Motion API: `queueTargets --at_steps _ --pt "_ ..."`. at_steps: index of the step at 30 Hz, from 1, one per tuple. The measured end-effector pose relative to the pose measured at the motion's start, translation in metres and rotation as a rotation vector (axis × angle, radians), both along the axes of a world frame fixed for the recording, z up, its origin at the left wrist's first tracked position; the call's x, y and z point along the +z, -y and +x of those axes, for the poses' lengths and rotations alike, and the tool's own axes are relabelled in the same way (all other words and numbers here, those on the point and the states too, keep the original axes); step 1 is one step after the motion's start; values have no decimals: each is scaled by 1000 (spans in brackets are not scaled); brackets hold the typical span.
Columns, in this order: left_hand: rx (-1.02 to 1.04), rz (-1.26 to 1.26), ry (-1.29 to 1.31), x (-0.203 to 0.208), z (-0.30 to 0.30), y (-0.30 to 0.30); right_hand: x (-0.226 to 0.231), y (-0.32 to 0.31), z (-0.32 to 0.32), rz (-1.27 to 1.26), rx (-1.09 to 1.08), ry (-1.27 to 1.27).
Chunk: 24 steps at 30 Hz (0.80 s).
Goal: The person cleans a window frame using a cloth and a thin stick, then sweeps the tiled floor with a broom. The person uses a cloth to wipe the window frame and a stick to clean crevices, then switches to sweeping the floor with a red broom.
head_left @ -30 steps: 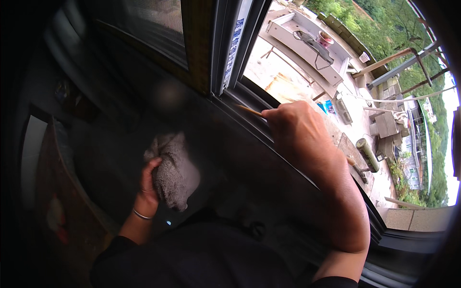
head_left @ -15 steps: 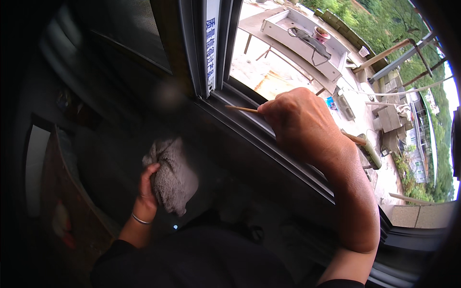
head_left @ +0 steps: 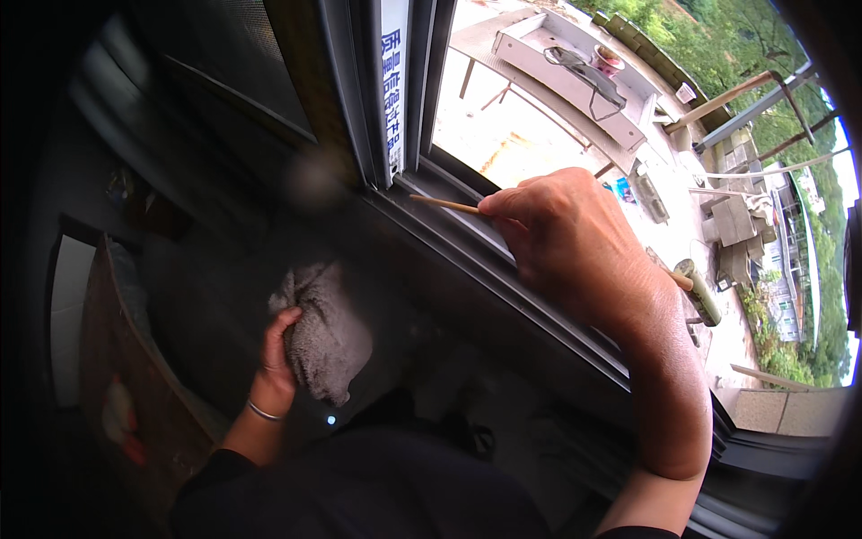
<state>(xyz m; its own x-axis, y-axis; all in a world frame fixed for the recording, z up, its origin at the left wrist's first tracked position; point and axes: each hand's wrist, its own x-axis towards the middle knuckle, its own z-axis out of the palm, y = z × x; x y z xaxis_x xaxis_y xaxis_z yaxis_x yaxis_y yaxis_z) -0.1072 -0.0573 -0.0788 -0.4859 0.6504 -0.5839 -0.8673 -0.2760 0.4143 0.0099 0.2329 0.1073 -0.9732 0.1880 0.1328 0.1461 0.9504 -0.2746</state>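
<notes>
My right hand [head_left: 570, 242] pinches a thin wooden stick [head_left: 440, 203], which looks like a chopstick. The stick points left over the dark window track [head_left: 449, 229], its tip near the corner where the track meets the upright window frame [head_left: 364, 99]. Whether the tip touches the track I cannot tell. Lower down on the left, my left hand [head_left: 277, 364] grips a bunched grey towel [head_left: 328, 337], well below the sill. Its thumb lies over the towel, and its other fingers are hidden behind the cloth.
A pale strip with blue printing [head_left: 393, 81] runs up the frame. Outside stands a table bearing a shallow tray [head_left: 539, 58], with a bucket [head_left: 607, 59] in it. Grey blocks [head_left: 732, 225] lie further right. Indoors at left is a brown panel [head_left: 121, 332].
The stick and my right hand have shifted slightly left along the track, bringing the tip closer to the corner. My left hand still holds the towel in nearly the same place.
</notes>
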Motion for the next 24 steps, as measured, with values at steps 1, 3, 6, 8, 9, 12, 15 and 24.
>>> queueTargets --at_steps 1,3,6,8,9,12,15,24 --pt "-2 -1 6 -2 -1 -1 -1 2 -3 -4 19 5" --pt "-3 22 -3 -3 -3 -2 -3 10 -12 -17 60 18" --pt "-24 21 -32 -6 -4 1 -3 28 -24 21 62 -14" --pt "-19 14 -34 -5 -3 2 2 32 -26 28 73 -8" --pt "-2 12 -24 -1 -3 0 3 29 -27 25 81 19" --pt "4 29 -19 0 -3 0 10 22 -23 22 91 93" --pt "-20 53 -18 0 -3 -1 -3 16 -31 -4 173 -11" --pt "-2 25 -42 0 -5 -6 3 -1 -21 131 51 41"
